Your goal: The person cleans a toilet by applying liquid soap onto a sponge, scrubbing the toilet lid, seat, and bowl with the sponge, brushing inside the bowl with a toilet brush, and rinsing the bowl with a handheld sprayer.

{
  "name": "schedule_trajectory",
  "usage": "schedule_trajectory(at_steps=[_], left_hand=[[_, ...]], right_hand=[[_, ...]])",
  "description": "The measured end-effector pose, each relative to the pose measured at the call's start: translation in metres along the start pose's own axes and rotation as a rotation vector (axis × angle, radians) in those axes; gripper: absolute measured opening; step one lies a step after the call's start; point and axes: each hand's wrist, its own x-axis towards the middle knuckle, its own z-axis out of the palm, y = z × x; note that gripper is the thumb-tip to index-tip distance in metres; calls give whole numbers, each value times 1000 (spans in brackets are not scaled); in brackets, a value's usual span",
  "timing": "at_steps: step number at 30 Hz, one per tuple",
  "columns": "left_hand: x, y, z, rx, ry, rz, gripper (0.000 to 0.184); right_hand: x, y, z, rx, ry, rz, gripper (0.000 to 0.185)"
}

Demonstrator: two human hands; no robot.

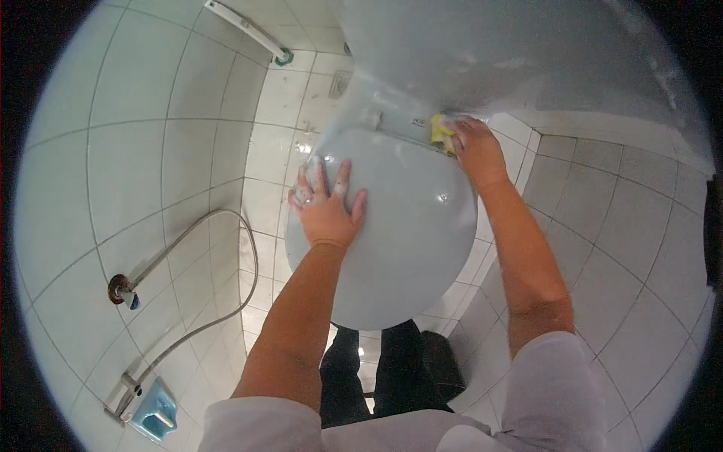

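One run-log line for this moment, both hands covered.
left hand: spread on toilet lid | right hand: holding yellow cloth or sponge by hinge edge | lid: down

This is a small tiled bathroom, apparently of the household kind. A toilet with its pale lid closed stands in the middle, its tank rising behind the lid. Square light tiles with dark joints cover the walls and the floor, where a drain grate is set. A flexible shower hose loops beside one wall, near a metal wall fitting and a blue soap holder.
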Motion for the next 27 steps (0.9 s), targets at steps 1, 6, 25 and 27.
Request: schedule_trajectory(at_steps=[1, 6, 25, 27], left_hand=[[0, -1, 0, -3, 3, 11, 55], [0, 0, -1, -10, 29, 13, 52], [-2, -2, 2, -12, 23, 10, 53], [-1, -3, 5, -16, 24, 6, 53]], right_hand=[[3, -2, 3, 2, 2, -1, 28], [26, -17, 21, 165, -77, 38, 26], [-42, 42, 24, 50, 30, 116, 28], [-67, 38, 9, 123, -73, 168, 28]])
